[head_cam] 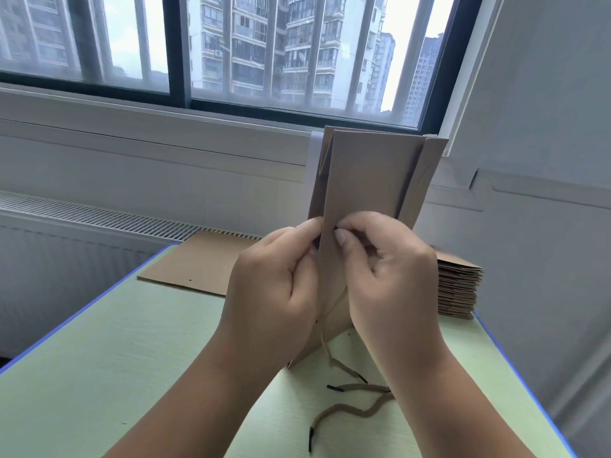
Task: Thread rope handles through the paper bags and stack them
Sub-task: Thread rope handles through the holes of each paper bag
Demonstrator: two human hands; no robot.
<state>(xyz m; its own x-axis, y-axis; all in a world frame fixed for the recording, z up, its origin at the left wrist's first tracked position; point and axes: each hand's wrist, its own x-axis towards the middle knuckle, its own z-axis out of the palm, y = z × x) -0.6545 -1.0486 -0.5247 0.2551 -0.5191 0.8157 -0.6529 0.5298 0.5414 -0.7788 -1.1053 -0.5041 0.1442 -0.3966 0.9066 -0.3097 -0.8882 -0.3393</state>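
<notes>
1. Overhead, a wide window (264,51) with dark frames fills the back wall, and tower blocks show through it.
2. A pale green desk (115,358) with a blue edge carries all the work, and a white radiator (82,213) runs along the wall behind it.
3. A brown paper bag (367,180), folded flat, is held upright above the middle of the desk, with its lower corner near the desk top.
4. A flat bag (195,266) of the same brown paper lies at the far left of the desk, with a small hole near its front edge.
5. A stack (459,289) of folded bags sits at the far right corner of the desk, partly hidden behind the right wrist.
6. The left hand (274,279) has its fingers curled and pinches the left edge of the upright bag.
7. The right hand (390,269) is also curled, its thumb and forefinger pinching at the bag's face.
8. A loose rope (350,411) lies in curves on the desk between the forearms, with a dark tip at each end.
9. A rope handle (325,348) hangs from the bag between the wrists, and its free end rests on the desk.
10. A black tip (336,228) shows between the right thumb and forefinger, against the paper.
</notes>
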